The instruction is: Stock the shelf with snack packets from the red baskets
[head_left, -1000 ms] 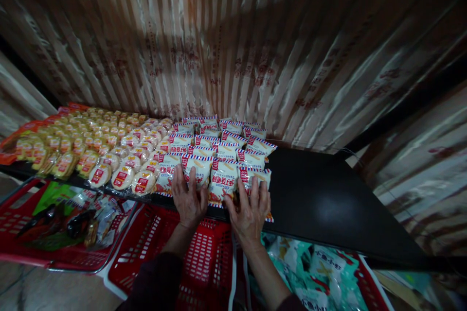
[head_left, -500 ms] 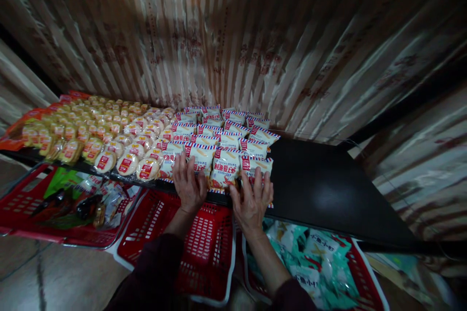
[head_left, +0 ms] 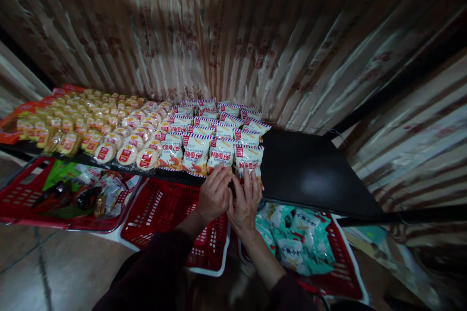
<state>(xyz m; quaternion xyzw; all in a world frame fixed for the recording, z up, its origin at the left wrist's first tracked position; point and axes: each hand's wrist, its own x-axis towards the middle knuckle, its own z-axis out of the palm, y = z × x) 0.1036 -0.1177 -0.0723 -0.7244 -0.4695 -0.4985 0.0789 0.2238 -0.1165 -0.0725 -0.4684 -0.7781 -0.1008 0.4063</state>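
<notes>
I'm on one remote feed, head-worn; looks forward and down from above the bare left hand (head_left: 213, 195) and bare right hand (head_left: 245, 204); long flat black shelf (head_left: 310, 170) close ahead, pleated brown-striped curtain (head_left: 204, 34) behind.

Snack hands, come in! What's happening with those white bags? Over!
Left hand at the front snack bags. Right hand, fingers against the rightmost front bag. Bags in rows on the black shelf. Nothing seen blocking.

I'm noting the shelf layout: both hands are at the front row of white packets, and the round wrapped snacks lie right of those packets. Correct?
Not quite: the head view shows the round wrapped snacks left of the white packets. The left hand and right hand are at the front row.
</notes>
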